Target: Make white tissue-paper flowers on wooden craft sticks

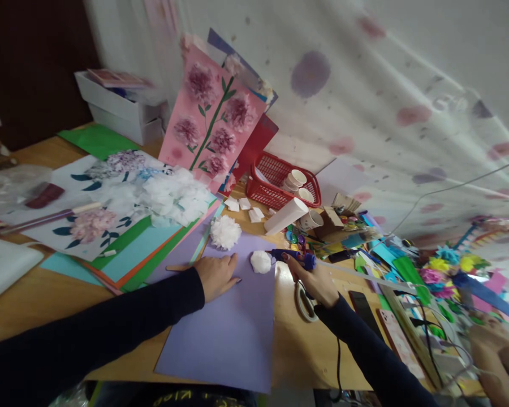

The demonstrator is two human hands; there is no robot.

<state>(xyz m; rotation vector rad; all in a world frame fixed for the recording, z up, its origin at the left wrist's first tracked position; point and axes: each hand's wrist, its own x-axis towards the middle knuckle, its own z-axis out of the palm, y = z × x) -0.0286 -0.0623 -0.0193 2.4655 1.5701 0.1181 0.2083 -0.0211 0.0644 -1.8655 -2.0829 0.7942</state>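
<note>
My left hand [216,276] lies on a purple sheet [229,339], its fingers spread and nothing held in it. Wrapped round a blue glue gun [290,257] is my right hand [316,278], at the sheet's right edge. The gun's nozzle points left and reaches a small white paper piece [261,262] on the sheet; whether they touch is hard to tell. A fluffy white paper flower [225,232] sits just above my left hand. Near its wrist, a wooden stick [178,268] is partly hidden.
White paper puffs [173,195] and coloured sheets lie at left. Behind stand a pink flower picture [212,116] and a red basket [267,193] with cups. A tape roll [305,302], phones [367,311] and cables are at right. Another person's hand [492,350] shows at lower right.
</note>
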